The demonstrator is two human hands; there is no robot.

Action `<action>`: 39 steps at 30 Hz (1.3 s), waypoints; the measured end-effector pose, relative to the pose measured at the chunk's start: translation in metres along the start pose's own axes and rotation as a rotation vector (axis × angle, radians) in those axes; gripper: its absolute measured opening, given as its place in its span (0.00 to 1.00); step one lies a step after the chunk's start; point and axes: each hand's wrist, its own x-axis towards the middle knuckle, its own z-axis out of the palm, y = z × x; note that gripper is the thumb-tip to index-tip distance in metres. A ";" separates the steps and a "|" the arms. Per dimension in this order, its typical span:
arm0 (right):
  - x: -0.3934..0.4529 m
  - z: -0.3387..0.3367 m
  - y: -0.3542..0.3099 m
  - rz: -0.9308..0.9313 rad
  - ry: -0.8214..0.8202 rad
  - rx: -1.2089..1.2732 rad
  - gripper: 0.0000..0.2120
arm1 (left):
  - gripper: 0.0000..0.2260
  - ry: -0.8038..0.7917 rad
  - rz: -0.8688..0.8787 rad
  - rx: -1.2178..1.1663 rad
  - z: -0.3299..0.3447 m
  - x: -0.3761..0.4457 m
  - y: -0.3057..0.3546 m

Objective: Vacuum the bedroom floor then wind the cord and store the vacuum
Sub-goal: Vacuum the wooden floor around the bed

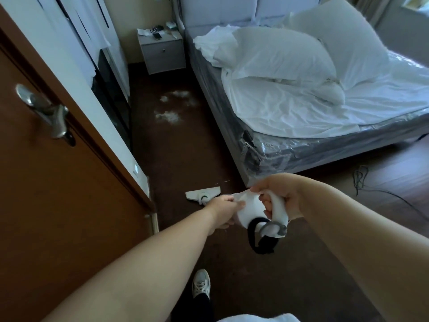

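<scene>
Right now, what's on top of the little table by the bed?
On the nightstand lie a dark phone, white papers and some cables. Too small to tell more; its drawer is shut, so the inside is hidden.

Dim daylight over a dark floor (185, 159), brown door (58, 182) at left, rumpled bed (301, 108), grey nightstand (162, 52) beyond.

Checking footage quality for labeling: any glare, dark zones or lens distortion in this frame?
Head view: strong wide-angle bowing, door edge and bed lean outward; daylight from the right blows out the sheets; glare on the plastic wrap; floor strip beside the bed is dim, white debris low-contrast; both hands and vacuum slightly soft.
</scene>
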 end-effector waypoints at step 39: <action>0.018 -0.008 0.018 -0.005 0.109 0.141 0.08 | 0.25 -0.114 0.044 -0.015 0.023 0.054 -0.003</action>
